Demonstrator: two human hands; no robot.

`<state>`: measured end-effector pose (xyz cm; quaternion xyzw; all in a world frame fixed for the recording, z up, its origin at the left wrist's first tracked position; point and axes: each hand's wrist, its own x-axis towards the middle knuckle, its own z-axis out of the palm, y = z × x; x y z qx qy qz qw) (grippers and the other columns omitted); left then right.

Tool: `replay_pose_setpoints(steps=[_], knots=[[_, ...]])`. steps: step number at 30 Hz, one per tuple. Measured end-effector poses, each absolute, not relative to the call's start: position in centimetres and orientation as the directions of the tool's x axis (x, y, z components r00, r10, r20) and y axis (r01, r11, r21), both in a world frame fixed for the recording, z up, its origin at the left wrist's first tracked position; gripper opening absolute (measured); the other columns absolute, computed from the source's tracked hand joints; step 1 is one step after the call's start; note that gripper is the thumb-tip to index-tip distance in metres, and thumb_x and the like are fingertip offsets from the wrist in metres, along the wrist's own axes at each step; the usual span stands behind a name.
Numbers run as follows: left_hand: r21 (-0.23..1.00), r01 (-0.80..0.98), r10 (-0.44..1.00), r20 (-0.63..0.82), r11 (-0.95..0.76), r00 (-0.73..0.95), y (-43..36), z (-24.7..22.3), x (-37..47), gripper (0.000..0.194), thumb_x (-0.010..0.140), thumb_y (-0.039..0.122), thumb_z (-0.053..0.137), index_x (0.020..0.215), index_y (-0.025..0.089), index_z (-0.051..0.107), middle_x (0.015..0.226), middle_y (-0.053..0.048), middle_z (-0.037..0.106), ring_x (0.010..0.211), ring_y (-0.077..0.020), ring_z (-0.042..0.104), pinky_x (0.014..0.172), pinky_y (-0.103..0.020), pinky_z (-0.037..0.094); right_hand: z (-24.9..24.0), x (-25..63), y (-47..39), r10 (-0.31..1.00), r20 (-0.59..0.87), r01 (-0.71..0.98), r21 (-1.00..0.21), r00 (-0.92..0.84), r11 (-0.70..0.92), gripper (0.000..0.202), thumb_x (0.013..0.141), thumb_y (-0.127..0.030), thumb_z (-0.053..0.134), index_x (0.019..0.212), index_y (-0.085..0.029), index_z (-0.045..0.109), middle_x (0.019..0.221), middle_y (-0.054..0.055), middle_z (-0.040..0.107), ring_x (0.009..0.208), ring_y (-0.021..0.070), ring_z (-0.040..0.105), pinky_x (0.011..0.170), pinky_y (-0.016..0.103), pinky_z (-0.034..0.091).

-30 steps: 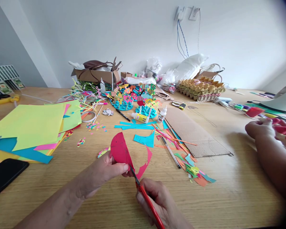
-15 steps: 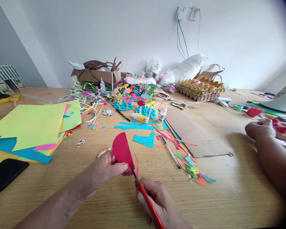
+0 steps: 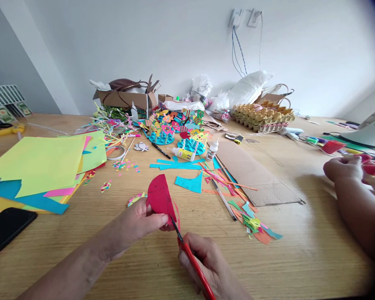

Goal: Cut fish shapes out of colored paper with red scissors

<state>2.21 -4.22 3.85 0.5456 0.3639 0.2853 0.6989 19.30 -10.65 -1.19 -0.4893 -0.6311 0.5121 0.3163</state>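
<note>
My left hand (image 3: pixel 146 221) pinches a rounded piece of red paper (image 3: pixel 158 195) with dark pen lines on it, thumb on top. In my right hand (image 3: pixel 206 258) is a pair of scissors (image 3: pixel 192 260) with red handles and dark blades. The blades meet the paper's right lower edge close to my left thumb. A thin red sliver curls away beside that cut edge. Both hands are held above the wooden table (image 3: pixel 137 266). Blue paper offcuts (image 3: pixel 190 183) and a pen (image 3: pixel 224 200) lie just beyond them.
Coloured paper sheets (image 3: pixel 37 162) and a black phone (image 3: pixel 8 229) lie at the left. Glue bottles (image 3: pixel 212 150), blue egg-carton crafts (image 3: pixel 192 146) and cardboard (image 3: pixel 253 173) stand or lie ahead. Paper scraps (image 3: pixel 256 223) are scattered at right. Another person's arm (image 3: pixel 353 200) reaches in with red pieces.
The thin red sliver has shifted slightly toward the paper's edge. My hands and the scissors stay almost in place. The other person's hand has moved slightly right.
</note>
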Motion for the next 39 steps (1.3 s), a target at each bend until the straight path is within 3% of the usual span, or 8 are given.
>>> replay_pose_setpoints(steps=[8, 18, 33, 36, 39], knots=[[0.970, 0.131, 0.794, -0.242, 0.204, 0.558, -4.0, 4.1, 1.6, 0.006, 0.071, 0.021, 0.056, 0.072, 0.019, 0.062, 0.069, 0.004, 0.061, 0.070, -0.0136, 0.052, 0.069, -0.025, 0.040, -1.0, 19.5, -10.6, 0.938, -0.057, 0.329, -0.942, -0.342, 0.063, 0.028, 0.080, -0.032, 0.044, 0.057, -0.020, 0.032, 0.054, -0.005, 0.031, 0.050, 0.0091, 0.028, 0.044, 0.021, 0.022], [0.978, 0.094, 0.811, -0.205, 0.184, 0.548, -4.1, 4.0, 1.6, 0.006, 0.071, 0.025, 0.057, 0.071, 0.019, 0.061, 0.070, 0.004, 0.064, 0.070, -0.0142, 0.053, 0.068, -0.026, 0.041, -0.7, 18.9, -10.7, 0.943, -0.058, 0.305, -0.951, -0.327, 0.048, 0.030, 0.080, -0.036, 0.044, 0.057, -0.020, 0.033, 0.052, -0.006, 0.030, 0.048, 0.0082, 0.027, 0.043, 0.020, 0.022], [0.965, 0.196, 0.775, -0.259, 0.177, 0.576, -3.8, 4.3, 1.2, 0.014, 0.074, 0.029, 0.057, 0.081, 0.020, 0.064, 0.083, 0.000, 0.070, 0.081, -0.0196, 0.059, 0.073, -0.028, 0.042, -0.8, 19.3, -10.8, 0.941, 0.000, 0.391, -0.910, -0.338, 0.140, 0.028, 0.079, -0.029, 0.044, 0.057, -0.020, 0.030, 0.053, -0.006, 0.030, 0.049, 0.0087, 0.028, 0.044, 0.021, 0.022], [0.965, 0.188, 0.781, -0.258, 0.181, 0.569, -3.8, 4.5, 1.3, 0.014, 0.072, 0.030, 0.057, 0.079, 0.019, 0.064, 0.079, 0.000, 0.069, 0.075, -0.0185, 0.058, 0.069, -0.027, 0.042, -0.7, 19.3, -10.7, 0.941, -0.012, 0.390, -0.912, -0.339, 0.129, 0.028, 0.079, -0.030, 0.045, 0.057, -0.020, 0.030, 0.053, -0.006, 0.031, 0.049, 0.0087, 0.029, 0.044, 0.021, 0.022], [0.962, 0.239, 0.828, -0.242, 0.136, 0.506, -4.0, 4.1, 1.2, 0.013, 0.072, 0.031, 0.058, 0.069, 0.018, 0.059, 0.063, 0.003, 0.059, 0.060, -0.0136, 0.049, 0.059, -0.024, 0.038, -0.7, 19.1, -10.7, 0.943, -0.028, 0.390, -0.914, -0.331, 0.109, 0.027, 0.080, -0.029, 0.044, 0.057, -0.020, 0.032, 0.053, -0.005, 0.033, 0.049, 0.0090, 0.030, 0.045, 0.021, 0.024]])
